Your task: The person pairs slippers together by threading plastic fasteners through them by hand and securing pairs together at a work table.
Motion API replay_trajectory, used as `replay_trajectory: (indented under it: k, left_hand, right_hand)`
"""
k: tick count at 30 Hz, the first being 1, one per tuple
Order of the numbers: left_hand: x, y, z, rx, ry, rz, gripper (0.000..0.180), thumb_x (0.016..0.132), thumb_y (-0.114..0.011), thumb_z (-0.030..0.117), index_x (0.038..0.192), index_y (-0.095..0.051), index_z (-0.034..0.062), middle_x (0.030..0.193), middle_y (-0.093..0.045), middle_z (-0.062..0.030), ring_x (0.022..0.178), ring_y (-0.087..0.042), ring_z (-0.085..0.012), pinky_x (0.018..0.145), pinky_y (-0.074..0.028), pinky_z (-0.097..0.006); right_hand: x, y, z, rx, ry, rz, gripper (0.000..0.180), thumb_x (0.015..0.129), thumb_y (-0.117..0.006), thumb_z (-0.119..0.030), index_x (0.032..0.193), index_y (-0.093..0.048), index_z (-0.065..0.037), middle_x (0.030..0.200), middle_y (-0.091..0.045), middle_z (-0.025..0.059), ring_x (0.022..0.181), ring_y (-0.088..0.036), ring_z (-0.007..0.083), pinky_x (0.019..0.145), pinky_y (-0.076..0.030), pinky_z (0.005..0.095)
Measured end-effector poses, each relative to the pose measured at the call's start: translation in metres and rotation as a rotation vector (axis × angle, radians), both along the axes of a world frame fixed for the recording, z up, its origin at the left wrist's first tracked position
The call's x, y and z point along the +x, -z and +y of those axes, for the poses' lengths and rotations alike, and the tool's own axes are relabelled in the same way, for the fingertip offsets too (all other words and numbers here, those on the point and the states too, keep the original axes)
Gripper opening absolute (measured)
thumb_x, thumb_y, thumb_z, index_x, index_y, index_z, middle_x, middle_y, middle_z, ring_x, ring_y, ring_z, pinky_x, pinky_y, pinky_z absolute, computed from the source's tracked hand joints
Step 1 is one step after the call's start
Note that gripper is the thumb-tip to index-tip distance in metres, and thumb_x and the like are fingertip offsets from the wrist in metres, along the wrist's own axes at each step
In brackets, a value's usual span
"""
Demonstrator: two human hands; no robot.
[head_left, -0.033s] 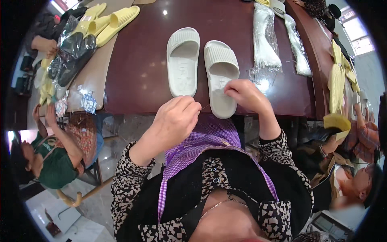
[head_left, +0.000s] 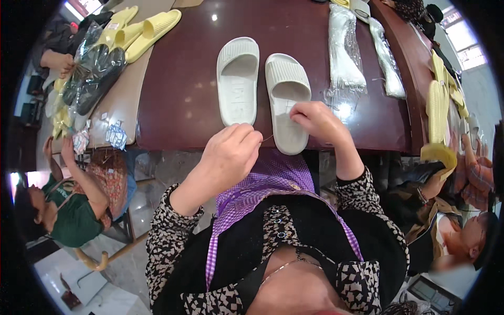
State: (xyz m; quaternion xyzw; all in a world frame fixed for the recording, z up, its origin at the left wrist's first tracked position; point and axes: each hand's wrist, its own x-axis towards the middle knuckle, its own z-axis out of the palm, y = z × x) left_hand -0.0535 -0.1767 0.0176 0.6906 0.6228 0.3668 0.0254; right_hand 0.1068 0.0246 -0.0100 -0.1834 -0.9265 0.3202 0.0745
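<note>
Two pale grey slide slippers lie side by side on the dark red table, toes pointing away from me. At the heel of the left slipper (head_left: 238,97), the fingers of my left hand (head_left: 231,149) are pinched together, and a thin thread (head_left: 268,138) runs out from them toward the right slipper. My right hand (head_left: 321,123) is over the sole of the right slipper (head_left: 290,137), its fingertips closed together. What they hold, if anything, is hidden. Both slippers have ribbed straps.
Clear plastic bags (head_left: 345,52) lie at the table's right. Yellow slippers (head_left: 152,34) and dark bagged slippers (head_left: 94,79) sit on the left table; more yellow slippers (head_left: 437,110) are at the right. Co-workers sit on both sides, one at right holding a yellow piece (head_left: 442,155).
My hands and the grey slippers have hardly moved. At the right, the co-worker's yellow piece has turned and looks more curved.
</note>
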Motion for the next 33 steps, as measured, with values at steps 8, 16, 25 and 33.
replay_trajectory:
  k: [8,16,25,33]
  left_hand:
    - [-0.01,0.064,0.054,-0.008,-0.211,0.138,0.006,0.078,-0.061,0.006,0.08,-0.056,0.0031,0.079,-0.057,-0.012,0.077,-0.06,-0.0283,0.067,-0.051,-0.038]
    - [-0.012,0.083,0.091,0.002,-0.354,0.196,0.008,0.079,-0.062,0.011,0.078,-0.057,0.0034,0.076,-0.059,-0.0119,0.071,-0.062,-0.0289,0.063,-0.052,-0.039]
    - [-0.008,0.08,0.1,0.015,-0.366,0.175,0.007,0.079,-0.061,0.011,0.076,-0.058,0.0044,0.075,-0.06,-0.0113,0.07,-0.061,-0.0286,0.063,-0.051,-0.039]
    - [-0.029,0.082,0.102,0.124,-0.17,0.215,0.005,0.077,-0.062,0.008,0.078,-0.059,0.0045,0.083,-0.059,-0.0099,0.082,-0.057,-0.0282,0.073,-0.048,-0.038]
  right_hand:
    - [-0.028,0.034,0.002,0.321,0.204,0.17,0.019,0.083,-0.055,-0.007,0.1,-0.063,-0.002,0.089,-0.065,0.0185,0.082,-0.063,0.0356,0.071,-0.051,0.0417]
    - [-0.002,0.013,-0.006,0.368,0.271,0.279,0.023,0.085,-0.054,-0.005,0.106,-0.061,-0.002,0.094,-0.065,0.0188,0.084,-0.063,0.0361,0.073,-0.052,0.0411]
    - [-0.005,0.012,0.054,0.044,0.498,0.361,0.023,0.087,-0.057,-0.018,0.091,-0.065,0.003,0.086,-0.066,0.02,0.084,-0.064,0.0356,0.072,-0.05,0.039]
    - [-0.071,0.044,0.126,0.189,0.482,-0.002,0.034,0.082,-0.061,-0.032,0.084,-0.07,0.001,0.087,-0.066,0.0212,0.086,-0.063,0.0363,0.078,-0.049,0.0436]
